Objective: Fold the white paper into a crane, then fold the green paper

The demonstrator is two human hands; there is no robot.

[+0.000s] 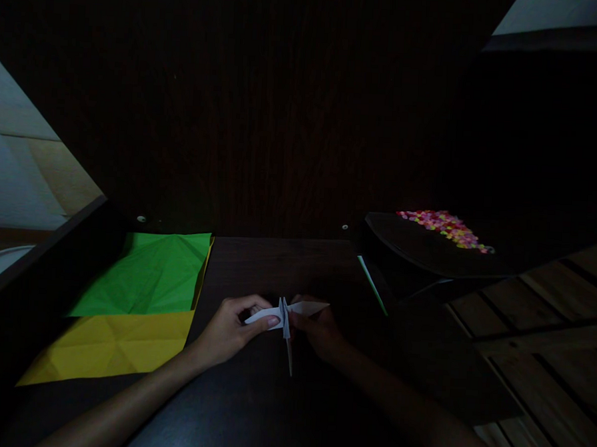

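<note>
A folded white paper figure [286,319], with flaps spread to both sides and a thin point toward me, is held just above the dark table. My left hand [233,327] pinches its left flap, the thumb on top. On the other side my right hand [318,328] grips the figure near its middle, beside the right flap. The room is dim, and the right fingers are partly in shadow behind the paper.
Left of my hands lie a creased green sheet [156,269] and a yellow sheet [116,347] partly under it. A thin green-and-white strip [372,285] lies to the right. Small colourful pieces [446,228] cover part of a dark surface. A dark wooden panel [264,115] rises behind the table.
</note>
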